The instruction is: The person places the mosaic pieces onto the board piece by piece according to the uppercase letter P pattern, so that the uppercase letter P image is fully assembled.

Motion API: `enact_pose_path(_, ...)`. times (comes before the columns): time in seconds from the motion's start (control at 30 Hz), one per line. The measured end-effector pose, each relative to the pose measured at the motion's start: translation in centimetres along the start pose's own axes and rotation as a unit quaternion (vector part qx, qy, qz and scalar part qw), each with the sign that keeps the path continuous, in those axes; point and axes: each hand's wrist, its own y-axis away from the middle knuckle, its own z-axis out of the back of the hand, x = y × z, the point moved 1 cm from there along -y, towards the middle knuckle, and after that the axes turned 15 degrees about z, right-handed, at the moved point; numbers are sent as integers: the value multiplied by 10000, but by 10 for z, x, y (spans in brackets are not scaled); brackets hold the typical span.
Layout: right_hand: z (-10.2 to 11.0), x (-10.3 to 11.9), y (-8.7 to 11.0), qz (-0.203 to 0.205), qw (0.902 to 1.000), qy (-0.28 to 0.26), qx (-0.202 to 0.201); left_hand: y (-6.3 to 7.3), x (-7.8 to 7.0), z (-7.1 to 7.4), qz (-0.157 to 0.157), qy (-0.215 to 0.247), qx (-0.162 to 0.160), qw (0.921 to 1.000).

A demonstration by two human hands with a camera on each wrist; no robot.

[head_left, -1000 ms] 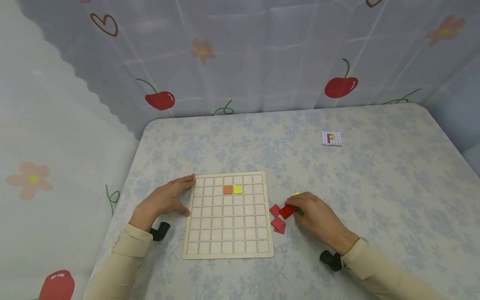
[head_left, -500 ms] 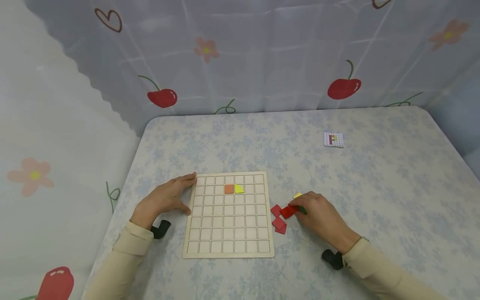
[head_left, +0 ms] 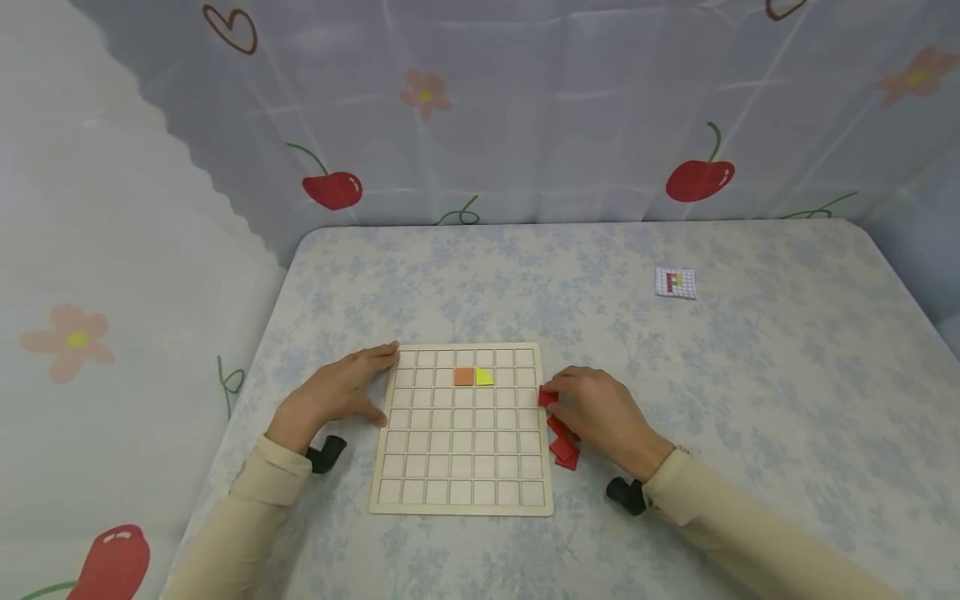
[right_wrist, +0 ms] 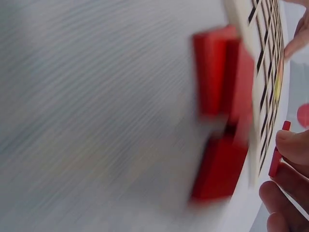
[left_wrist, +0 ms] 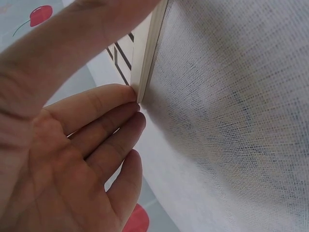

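My left hand [head_left: 333, 396] rests against the left side of a wooden grid board [head_left: 463, 467], fingertips at its far left corner and thumb along the edge. The left wrist view shows those fingers [left_wrist: 104, 104] fairly straight, touching the board's edge. Between thumb and fingers, my right hand [head_left: 603, 417] pinches a red square tile [right_wrist: 275, 162] just over the board's right border. On the board, an orange square tile [head_left: 464, 377] sits beside a yellow tile [head_left: 483, 377] with one rounded corner. Several red tiles [head_left: 564, 450] lie by the right edge, partly covered by my right hand.
A small card [head_left: 676, 283] printed with a coloured grid pattern lies at the back right of the table. A patterned curtain [head_left: 510, 125] hangs behind the far table edge. Black wrist mounts [head_left: 327, 454] stick out under both forearms.
My right hand has picked a red tile from the pile and moved it left to the board's right border. The yellow and green pieces there are now out of sight. My left hand keeps its place.
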Motion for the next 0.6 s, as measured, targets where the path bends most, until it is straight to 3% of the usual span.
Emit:
enact_pose_path(0.33,-27,34,-64,331,9959,-793,290,0,-2,1,49,-83,4,10000)
enact_pose_path(0.6,-49,43,-104,709,9950,-594,389,1,-4,1,156,-62,68,9998)
